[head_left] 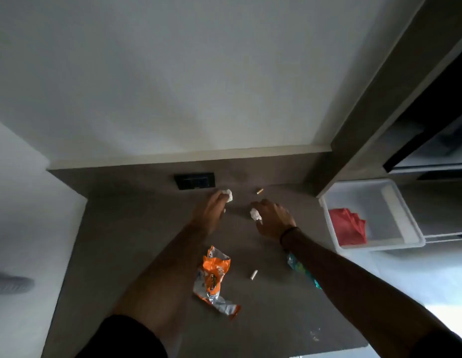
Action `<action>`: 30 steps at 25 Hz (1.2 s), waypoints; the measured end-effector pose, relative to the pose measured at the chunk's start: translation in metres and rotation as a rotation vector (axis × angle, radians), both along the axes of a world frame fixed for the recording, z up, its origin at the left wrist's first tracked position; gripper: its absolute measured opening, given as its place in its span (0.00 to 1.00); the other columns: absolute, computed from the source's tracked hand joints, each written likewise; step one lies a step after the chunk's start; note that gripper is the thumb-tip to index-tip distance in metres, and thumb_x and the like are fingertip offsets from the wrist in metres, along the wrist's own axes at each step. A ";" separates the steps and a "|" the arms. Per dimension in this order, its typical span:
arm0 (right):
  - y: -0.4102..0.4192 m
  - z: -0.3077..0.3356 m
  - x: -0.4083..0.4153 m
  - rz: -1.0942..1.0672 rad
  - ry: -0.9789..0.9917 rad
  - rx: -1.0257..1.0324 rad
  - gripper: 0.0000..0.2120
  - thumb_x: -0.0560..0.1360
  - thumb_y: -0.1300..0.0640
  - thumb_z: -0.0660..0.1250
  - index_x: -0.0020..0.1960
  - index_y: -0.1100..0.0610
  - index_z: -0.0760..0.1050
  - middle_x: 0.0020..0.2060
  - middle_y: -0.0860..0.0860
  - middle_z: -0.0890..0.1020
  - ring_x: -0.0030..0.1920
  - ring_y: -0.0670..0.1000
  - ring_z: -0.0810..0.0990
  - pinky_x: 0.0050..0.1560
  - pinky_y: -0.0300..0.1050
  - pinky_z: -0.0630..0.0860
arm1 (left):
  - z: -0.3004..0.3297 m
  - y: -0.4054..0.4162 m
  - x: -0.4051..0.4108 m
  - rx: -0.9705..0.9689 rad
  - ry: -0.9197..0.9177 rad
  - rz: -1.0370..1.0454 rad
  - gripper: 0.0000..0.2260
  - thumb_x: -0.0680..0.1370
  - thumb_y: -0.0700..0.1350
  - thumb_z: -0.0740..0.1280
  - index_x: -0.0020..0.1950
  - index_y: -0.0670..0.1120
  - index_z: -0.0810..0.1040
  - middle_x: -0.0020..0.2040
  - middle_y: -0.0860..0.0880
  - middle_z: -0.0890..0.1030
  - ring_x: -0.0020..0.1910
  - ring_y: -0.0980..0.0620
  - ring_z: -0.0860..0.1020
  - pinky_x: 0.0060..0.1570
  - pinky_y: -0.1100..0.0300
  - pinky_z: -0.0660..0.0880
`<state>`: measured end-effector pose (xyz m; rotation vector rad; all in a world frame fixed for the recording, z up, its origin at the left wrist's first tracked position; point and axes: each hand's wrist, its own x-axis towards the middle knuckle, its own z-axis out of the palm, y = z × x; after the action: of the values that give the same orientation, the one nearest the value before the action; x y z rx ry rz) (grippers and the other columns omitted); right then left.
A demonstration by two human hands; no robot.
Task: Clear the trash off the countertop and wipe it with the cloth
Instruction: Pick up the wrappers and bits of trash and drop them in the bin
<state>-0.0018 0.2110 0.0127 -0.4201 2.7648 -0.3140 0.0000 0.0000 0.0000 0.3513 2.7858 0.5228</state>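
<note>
Both arms reach across the grey-brown countertop [137, 241] toward its back. My left hand [212, 210] is closed around a crumpled white paper wad [228, 195] near the wall socket. My right hand [272, 218] grips a second white paper wad [255, 214]. An orange and silver snack wrapper [213, 277] lies between my forearms. A small cigarette butt [254, 275] rests beside it, and another butt [259, 191] lies at the back. A blue-green wrapper [299, 267] is partly hidden under my right forearm. The red cloth [348, 226] lies in a white bin.
The white plastic bin [405, 215] stands right of the counter, beside a dark cabinet post [379, 99]. A black wall socket [195, 180] sits on the backsplash. A white wall rises behind, and a white surface borders the counter on the left.
</note>
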 end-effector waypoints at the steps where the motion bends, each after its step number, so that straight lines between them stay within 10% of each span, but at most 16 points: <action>1: -0.005 -0.006 -0.005 0.005 -0.030 0.019 0.24 0.73 0.58 0.64 0.68 0.50 0.72 0.62 0.54 0.77 0.60 0.62 0.79 0.56 0.53 0.78 | -0.008 0.004 -0.008 0.063 -0.030 0.029 0.23 0.85 0.51 0.59 0.79 0.45 0.64 0.80 0.42 0.65 0.79 0.43 0.64 0.79 0.49 0.61; 10: -0.014 -0.033 0.006 -0.080 -0.105 0.029 0.12 0.76 0.61 0.62 0.55 0.58 0.82 0.57 0.58 0.80 0.59 0.62 0.80 0.56 0.51 0.77 | -0.052 0.006 -0.016 -0.105 0.005 -0.017 0.19 0.85 0.41 0.57 0.77 0.41 0.66 0.81 0.39 0.60 0.81 0.41 0.60 0.80 0.51 0.59; 14: 0.003 -0.013 0.031 -0.193 -0.003 -0.082 0.10 0.72 0.55 0.67 0.52 0.49 0.83 0.53 0.52 0.84 0.55 0.58 0.83 0.52 0.48 0.78 | -0.024 0.015 0.010 0.068 0.081 0.123 0.13 0.80 0.40 0.66 0.64 0.45 0.81 0.64 0.41 0.79 0.64 0.40 0.78 0.63 0.48 0.74; 30: 0.132 -0.018 0.308 -0.033 0.004 -0.400 0.14 0.66 0.59 0.74 0.51 0.52 0.84 0.47 0.50 0.87 0.44 0.50 0.85 0.48 0.45 0.82 | -0.011 0.142 0.352 0.227 0.205 0.219 0.07 0.73 0.40 0.72 0.51 0.46 0.84 0.50 0.50 0.84 0.52 0.48 0.82 0.50 0.57 0.79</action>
<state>0.3063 0.3435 -0.0054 -0.4690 2.7091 -0.8812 0.3516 0.1420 -0.0108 0.1538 2.9870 0.9059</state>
